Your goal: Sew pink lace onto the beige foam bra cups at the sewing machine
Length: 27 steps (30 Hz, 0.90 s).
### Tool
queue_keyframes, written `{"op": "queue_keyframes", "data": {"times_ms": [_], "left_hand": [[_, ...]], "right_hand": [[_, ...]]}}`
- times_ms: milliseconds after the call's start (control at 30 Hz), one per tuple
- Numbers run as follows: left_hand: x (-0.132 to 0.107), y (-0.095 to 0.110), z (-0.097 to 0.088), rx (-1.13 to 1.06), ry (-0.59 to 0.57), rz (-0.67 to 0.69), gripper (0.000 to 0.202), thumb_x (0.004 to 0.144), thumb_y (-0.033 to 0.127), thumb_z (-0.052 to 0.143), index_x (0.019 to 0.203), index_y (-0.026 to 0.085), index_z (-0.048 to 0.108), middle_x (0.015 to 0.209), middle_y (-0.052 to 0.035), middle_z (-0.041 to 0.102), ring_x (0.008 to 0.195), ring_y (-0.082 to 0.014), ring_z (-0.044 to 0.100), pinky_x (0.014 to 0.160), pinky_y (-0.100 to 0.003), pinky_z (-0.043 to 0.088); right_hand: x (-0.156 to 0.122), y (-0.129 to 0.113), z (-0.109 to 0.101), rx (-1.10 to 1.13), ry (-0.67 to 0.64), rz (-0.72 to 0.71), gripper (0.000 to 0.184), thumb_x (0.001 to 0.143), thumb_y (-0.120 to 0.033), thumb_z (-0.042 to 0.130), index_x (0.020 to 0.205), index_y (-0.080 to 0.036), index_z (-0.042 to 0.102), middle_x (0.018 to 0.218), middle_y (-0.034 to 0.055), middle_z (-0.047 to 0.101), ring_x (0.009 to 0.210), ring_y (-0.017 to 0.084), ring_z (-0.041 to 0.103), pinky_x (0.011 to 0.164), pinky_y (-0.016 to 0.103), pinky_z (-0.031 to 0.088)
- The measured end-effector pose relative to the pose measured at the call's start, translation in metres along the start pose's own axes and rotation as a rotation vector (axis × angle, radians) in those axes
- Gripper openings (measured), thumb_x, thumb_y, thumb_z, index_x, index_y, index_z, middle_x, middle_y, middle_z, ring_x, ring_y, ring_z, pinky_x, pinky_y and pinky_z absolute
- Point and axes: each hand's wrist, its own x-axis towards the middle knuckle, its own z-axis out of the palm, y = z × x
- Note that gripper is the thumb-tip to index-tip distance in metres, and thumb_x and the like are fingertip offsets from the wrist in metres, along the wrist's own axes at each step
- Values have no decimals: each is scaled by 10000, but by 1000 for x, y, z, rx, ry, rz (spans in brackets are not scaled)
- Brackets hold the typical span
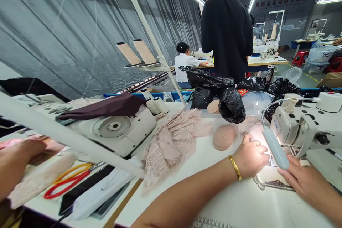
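My left hand [251,156], with a gold bracelet on the wrist, is curled over a small piece of pale pink fabric [257,133] and presses it down by the needle of a white sewing machine [307,124]. My right hand [304,181] lies flat with fingers stretched out on the machine bed, just below the lit work lamp [275,148]. A stack of pink foam cups [224,136] sits just left of my left hand. A heap of pink lace [173,139] lies further left on the white table [240,203].
Another white machine [114,128] stands at left under dark cloth, with red-handled scissors [66,181] in front and another person's hand [16,164] beside it. Black plastic bags [229,103] lie behind the table. A person in black [227,32] stands beyond; another [184,64] sits sewing.
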Motion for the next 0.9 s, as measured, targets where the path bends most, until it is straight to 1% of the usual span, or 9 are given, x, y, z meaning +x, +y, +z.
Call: {"op": "queue_keyframes", "data": {"times_ms": [100, 200, 267, 367, 467, 533, 633, 767, 900], "left_hand": [[0, -15, -7, 26, 76, -315, 243, 1012, 254, 503, 1142, 256, 708, 1199, -91, 683, 1079, -290, 574, 988, -493, 388], [-5, -37, -13, 88, 117, -553, 365, 961, 92, 446, 1238, 164, 673, 1368, -195, 602, 1225, -375, 514, 1020, -598, 369], [-10, -48, -15, 72, 57, -505, 322, 894, 32, 485, 1087, 164, 707, 1326, -167, 640, 1268, -358, 510, 1083, -607, 347], [-16, -50, -15, -2, -82, -274, 216, 826, 19, 554, 880, 187, 679, 1046, -56, 723, 1092, -250, 622, 1122, -481, 383], [-18, -36, -16, -52, -185, -114, 99, 837, 97, 614, 857, 183, 657, 880, -35, 692, 838, -215, 640, 916, -380, 499], [-18, -23, -16, -82, -223, -49, 44, 890, 168, 630, 914, 188, 661, 895, -43, 688, 813, -216, 638, 807, -349, 510], [-15, -5, -13, -130, -209, 28, 63, 958, 226, 612, 982, 200, 663, 993, -63, 699, 917, -221, 653, 850, -333, 512], [-12, 11, -5, -157, -143, 78, 142, 910, 140, 592, 1020, 194, 663, 1043, -79, 704, 995, -233, 648, 914, -344, 510], [-10, 16, -2, -163, -135, 57, 175, 880, 163, 609, 1049, 177, 651, 1029, -83, 698, 1003, -250, 640, 911, -366, 518]], "right_hand": [[-1, 4, 3, 5, 17, 18, 358, 1059, -470, 467, 1369, -387, 625, 1076, 33, 796, 848, 266, 769, 653, 353, 622], [-1, 1, 4, 29, -5, 82, 407, 1079, -498, 388, 1377, -354, 625, 1104, 64, 780, 990, 282, 754, 779, 407, 635], [0, -2, 4, 37, -25, 109, 452, 1087, -510, 337, 1376, -326, 633, 1126, 86, 769, 1033, 292, 741, 823, 440, 630], [2, -6, 1, 46, -31, 94, 467, 1086, -504, 337, 1373, -304, 646, 1132, 94, 768, 1070, 308, 723, 857, 474, 616], [4, -10, -5, 54, -18, 89, 437, 1088, -478, 357, 1342, -302, 665, 1152, 83, 770, 1054, 303, 722, 829, 455, 612], [4, -12, -8, 49, -5, 80, 426, 1090, -467, 355, 1304, -299, 682, 1188, 76, 769, 1017, 298, 726, 798, 442, 610], [5, -14, -10, 19, 9, 67, 431, 1091, -481, 353, 1271, -291, 695, 1211, 73, 766, 997, 312, 722, 798, 458, 600], [4, -14, -8, 36, 6, 59, 407, 1096, -476, 369, 1274, -292, 685, 1179, 84, 761, 1005, 302, 712, 835, 460, 588], [3, -14, -7, 106, -31, 46, 368, 1102, -438, 355, 1125, -304, 696, 1120, 62, 739, 954, 266, 700, 795, 423, 590]]}}
